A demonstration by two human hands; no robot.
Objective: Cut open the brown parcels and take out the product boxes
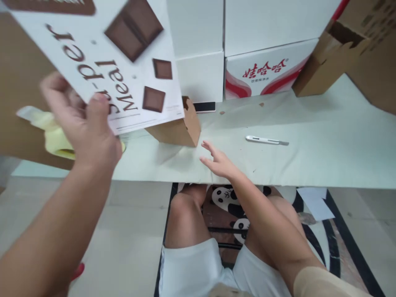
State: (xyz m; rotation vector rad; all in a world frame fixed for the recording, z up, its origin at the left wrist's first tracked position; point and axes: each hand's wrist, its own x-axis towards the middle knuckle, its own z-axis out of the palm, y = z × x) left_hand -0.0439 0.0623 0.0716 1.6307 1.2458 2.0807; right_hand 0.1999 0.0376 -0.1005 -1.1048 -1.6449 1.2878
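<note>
My left hand (89,115) grips the lower edge of a flat white box (130,49) printed with chocolate squares and large brown lettering, raised above the left of the table. Only the printed face shows, so its thickness is hidden. Behind and below it stands a small brown cardboard box (185,128), partly covered by the white one. My right hand (218,161) hovers over the table's front edge, fingers spread and holding nothing, just right of the brown box. Farther right on the table lies a white-handled craft knife (266,140).
White cartons (198,74) line the back, one a red-marked carton (260,72). An open brown box (328,62) stands at the back right. A dark phone-like slab (204,107) lies by the cartons. Crumpled yellow material (57,138) is at left. The pale table (324,148) ends above my knees.
</note>
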